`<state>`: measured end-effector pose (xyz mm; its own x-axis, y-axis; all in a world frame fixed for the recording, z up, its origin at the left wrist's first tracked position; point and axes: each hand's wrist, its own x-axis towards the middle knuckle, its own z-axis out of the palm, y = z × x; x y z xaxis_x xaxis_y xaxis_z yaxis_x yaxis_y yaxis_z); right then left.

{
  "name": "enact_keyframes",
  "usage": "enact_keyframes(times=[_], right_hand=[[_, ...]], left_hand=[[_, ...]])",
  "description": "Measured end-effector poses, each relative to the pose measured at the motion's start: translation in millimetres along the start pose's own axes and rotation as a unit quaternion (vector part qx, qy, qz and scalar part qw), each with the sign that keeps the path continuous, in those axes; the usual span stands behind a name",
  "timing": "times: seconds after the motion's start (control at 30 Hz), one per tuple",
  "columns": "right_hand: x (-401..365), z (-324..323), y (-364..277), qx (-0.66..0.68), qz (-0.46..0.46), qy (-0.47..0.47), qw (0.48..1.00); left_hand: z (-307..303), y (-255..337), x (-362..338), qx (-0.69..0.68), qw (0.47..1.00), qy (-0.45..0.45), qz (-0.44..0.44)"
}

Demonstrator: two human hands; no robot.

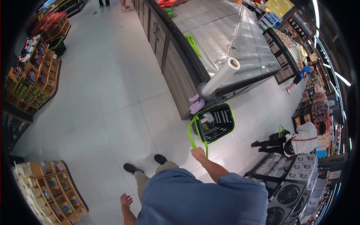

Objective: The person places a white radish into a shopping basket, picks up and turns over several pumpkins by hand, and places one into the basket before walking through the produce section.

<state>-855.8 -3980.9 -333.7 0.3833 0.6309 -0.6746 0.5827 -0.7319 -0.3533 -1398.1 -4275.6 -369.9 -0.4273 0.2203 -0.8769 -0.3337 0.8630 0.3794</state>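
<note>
My right hand (198, 153) is closed round the green handle (192, 137) of a black shopping basket with a green rim (234, 125). Inside the basket lies a clear plastic bag (207, 118) with something white and something green in it. My left hand (126, 200) hangs low beside my body, fingers apart, holding nothing. Just beyond the basket, a roll of plastic bags (222, 76) stands on a holder at the corner of the display counter (175, 78). A purple cloth or bag (197, 104) hangs beside this roll.
Green produce (192, 45) lies on the counter's silvery sheet. Wooden shelves (52, 77) line the left side, with another rack (71, 187) at lower left. A person in white (305, 138) stands by boxed goods (302, 167) at right; another in blue (305, 70) is farther off.
</note>
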Motion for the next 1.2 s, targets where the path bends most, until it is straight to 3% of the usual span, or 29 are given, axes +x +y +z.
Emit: enact_keyframes(times=[0.17,0.4,0.47,0.67,0.9,1.07,1.2], right_hand=[[-20.1,85.1,-24.9,-0.009,-0.035,0.048,0.998],[-90.1,152.2,-141.1,0.023,0.026,-0.013,0.999],[-105.6,180.2,-171.6,0.023,0.028,-0.002,0.999],[-136.9,255.0,-264.9,0.026,0.018,0.027,0.999],[-134.7,292.4,-401.3,0.107,0.008,0.017,0.994],[-97.9,308.3,-493.5,0.168,0.000,-0.016,0.986],[-78.2,308.9,-564.7,0.223,0.006,-0.012,0.975]], left_hand=[[-66.4,55.4,55.5,0.067,0.997,-0.043,-0.011],[-168.3,176.2,132.1,0.109,0.990,-0.069,0.055],[-195.8,210.3,152.2,0.116,0.986,-0.077,0.092],[-257.3,288.6,212.7,0.170,0.979,-0.074,0.085],[-236.9,399.1,253.4,0.159,0.977,-0.102,0.097],[-222.3,492.9,286.6,0.146,0.962,-0.183,0.139],[-237.6,564.2,314.0,0.169,0.964,-0.167,0.117]])
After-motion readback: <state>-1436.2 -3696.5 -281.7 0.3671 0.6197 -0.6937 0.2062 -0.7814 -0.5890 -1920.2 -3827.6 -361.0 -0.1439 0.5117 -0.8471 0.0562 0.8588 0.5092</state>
